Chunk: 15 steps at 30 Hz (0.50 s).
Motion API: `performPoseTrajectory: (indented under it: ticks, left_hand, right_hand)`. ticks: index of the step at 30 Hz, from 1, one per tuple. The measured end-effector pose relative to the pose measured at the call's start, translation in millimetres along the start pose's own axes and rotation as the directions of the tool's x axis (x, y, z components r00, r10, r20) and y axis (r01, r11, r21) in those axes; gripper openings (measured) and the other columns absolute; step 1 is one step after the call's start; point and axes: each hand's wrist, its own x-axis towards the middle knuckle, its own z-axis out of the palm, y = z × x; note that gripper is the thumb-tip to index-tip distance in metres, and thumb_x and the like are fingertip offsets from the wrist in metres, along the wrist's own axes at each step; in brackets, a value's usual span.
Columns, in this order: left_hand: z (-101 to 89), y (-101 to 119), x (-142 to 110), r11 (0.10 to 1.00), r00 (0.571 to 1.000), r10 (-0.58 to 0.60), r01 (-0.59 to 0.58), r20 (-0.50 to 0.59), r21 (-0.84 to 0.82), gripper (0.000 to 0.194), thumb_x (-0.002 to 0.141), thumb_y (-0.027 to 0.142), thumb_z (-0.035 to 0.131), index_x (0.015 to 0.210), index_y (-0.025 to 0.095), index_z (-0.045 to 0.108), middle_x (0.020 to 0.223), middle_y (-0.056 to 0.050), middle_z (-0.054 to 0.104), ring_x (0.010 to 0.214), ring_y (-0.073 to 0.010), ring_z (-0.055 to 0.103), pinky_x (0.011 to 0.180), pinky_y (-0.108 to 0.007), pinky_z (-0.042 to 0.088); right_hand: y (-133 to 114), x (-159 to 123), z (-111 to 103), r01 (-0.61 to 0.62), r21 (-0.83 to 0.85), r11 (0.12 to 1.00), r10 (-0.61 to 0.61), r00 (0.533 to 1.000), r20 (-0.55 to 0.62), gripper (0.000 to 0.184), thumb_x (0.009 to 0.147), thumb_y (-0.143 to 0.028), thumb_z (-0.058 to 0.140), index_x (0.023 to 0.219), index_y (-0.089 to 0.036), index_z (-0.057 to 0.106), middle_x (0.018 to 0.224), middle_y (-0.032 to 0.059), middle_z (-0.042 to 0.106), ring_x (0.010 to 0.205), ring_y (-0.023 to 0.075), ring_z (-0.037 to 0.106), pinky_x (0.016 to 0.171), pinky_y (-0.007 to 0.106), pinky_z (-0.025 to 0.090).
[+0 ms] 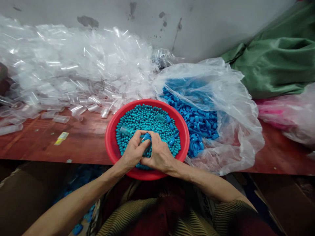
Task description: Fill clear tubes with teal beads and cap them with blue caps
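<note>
My left hand (pixel 135 148) and right hand (pixel 161 153) come together over the bowl (pixel 184 144), fingers curled in and thumbs facing, pinching a blue cap (pixel 145 137) between them. What looks like a clear tube sits under it, though my fingers hide most of that part and I cannot tell how far the two are joined. I judge the cap light, stiff and smooth, apt to slip if squeezed off-centre; its sides are the place to grip. The tube is probably thin-walled, so I'd hold it round its middle, without crushing. Beneath my hands lie teal beads (pixel 142 114), with a loose tube (pixel 126 130) on top and a few caps near the right rim. Just beyond, to the right, a bag (pixel 240 98) spills more caps (pixel 197 119); to the left, a tube heap (pixel 73 65) covers the table (pixel 86 147).
</note>
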Motion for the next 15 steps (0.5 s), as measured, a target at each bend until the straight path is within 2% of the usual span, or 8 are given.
performPoseTrajectory:
  ticks: [4,8,12,15]
  left_hand:
    - [7.4,3,-2,0.998,0.997,0.058,-0.056,-0.058,0.038,0.016,0.08,0.027,0.052,0.094,0.018,0.048,0.078,0.003,0.053,0.07,-0.0108,0.052,0.066,-0.022,0.043]
    - [9.2,1,1,0.99,0.991,0.077,-0.062,-0.113,0.127,0.015,0.08,0.026,0.051,0.092,0.018,0.049,0.08,0.002,0.053,0.072,-0.0113,0.051,0.07,-0.024,0.043]
    - [0.2,-1,8,0.994,0.998,0.032,-0.025,-0.056,0.11,0.021,0.078,0.028,0.054,0.096,0.017,0.049,0.083,0.001,0.055,0.076,-0.0125,0.052,0.075,-0.026,0.044]
    - [-13.3,-1,7,0.999,0.999,-0.047,0.047,0.003,-0.002,0.029,0.075,0.031,0.06,0.099,0.018,0.05,0.085,0.002,0.056,0.078,-0.0124,0.053,0.075,-0.025,0.045]
  right_hand:
    - [4,-1,3,0.036,-0.027,0.999,-0.036,0.999,-0.005,0.073,0.071,-0.039,0.061,0.13,-0.008,0.031,0.11,0.0196,0.052,0.096,0.0315,0.058,0.071,0.044,0.053]
    - [6,0,5,-0.009,-0.041,0.999,0.012,0.998,0.056,0.078,0.071,-0.043,0.063,0.132,-0.008,0.029,0.111,0.0205,0.051,0.093,0.0316,0.059,0.07,0.046,0.053]
    - [3,4,0,-0.083,0.039,0.996,0.077,0.987,0.144,0.085,0.071,-0.045,0.066,0.138,-0.011,0.026,0.119,0.0196,0.048,0.102,0.0316,0.056,0.078,0.047,0.051]
    - [6,6,-7,-0.065,0.147,0.987,0.018,0.954,0.299,0.101,0.069,-0.049,0.07,0.146,-0.019,0.011,0.133,0.0192,0.039,0.109,0.0311,0.054,0.083,0.047,0.05]
